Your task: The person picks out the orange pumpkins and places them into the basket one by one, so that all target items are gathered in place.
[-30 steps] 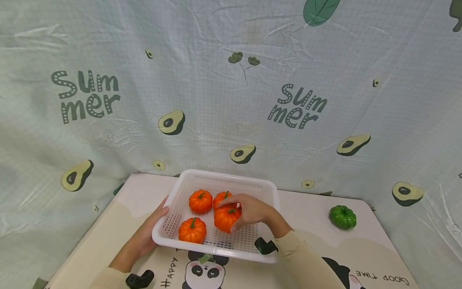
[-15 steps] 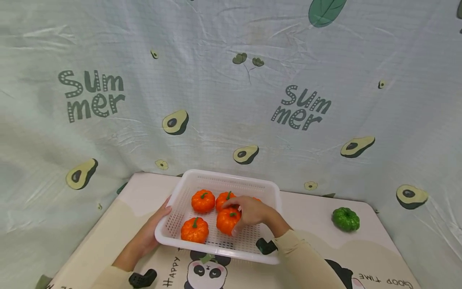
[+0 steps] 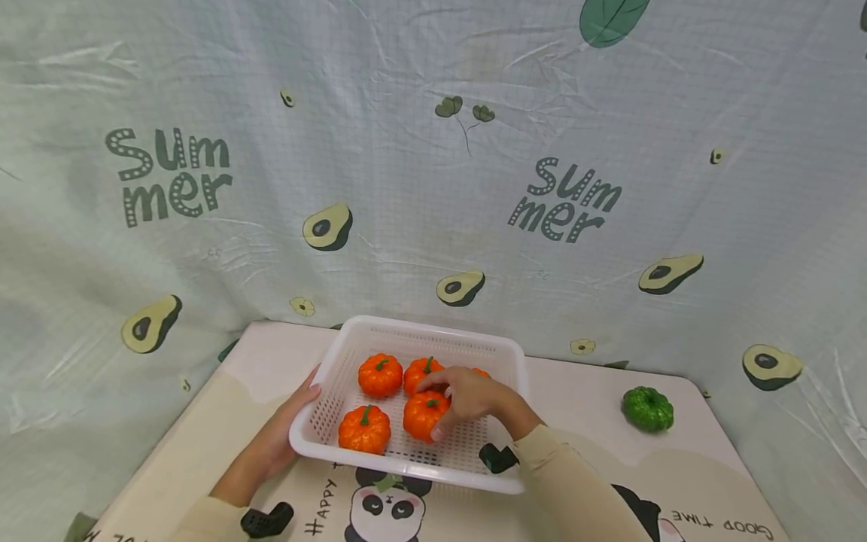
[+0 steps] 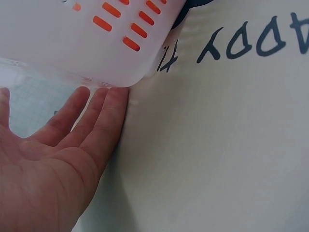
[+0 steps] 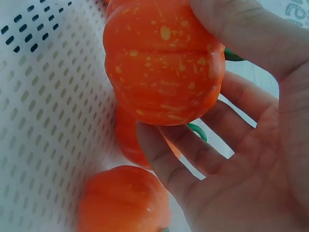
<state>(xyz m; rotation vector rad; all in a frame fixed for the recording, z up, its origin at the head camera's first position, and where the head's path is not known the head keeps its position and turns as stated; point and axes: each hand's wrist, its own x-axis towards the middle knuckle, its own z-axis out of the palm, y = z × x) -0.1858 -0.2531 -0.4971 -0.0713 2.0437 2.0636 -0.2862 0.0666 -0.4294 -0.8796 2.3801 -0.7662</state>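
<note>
My right hand (image 3: 472,394) grips a small orange pumpkin (image 3: 426,416) between thumb and fingers, inside a white perforated plastic basket (image 3: 406,472). Seen from the right wrist, the held pumpkin (image 5: 164,63) has yellow flecks and a green stem partly behind the thumb. Around it in the basket lie other orange pumpkins: one at back left (image 3: 381,375), one at front left (image 3: 364,430), one behind the held one (image 3: 421,372) and one mostly hidden by the hand (image 3: 482,372). My left hand (image 4: 53,159) touches the basket's left side with fingers extended.
A green pumpkin (image 3: 648,409) sits on the table to the right, outside the basket. The table (image 3: 576,406) has a printed cover with pandas and lettering. Behind it hangs a patterned curtain (image 3: 393,165) with avocado prints.
The head view has shifted slightly. Both hands keep their places at the basket, with the right hand still around the pumpkin; another pumpkin has come partly into sight behind that hand.
</note>
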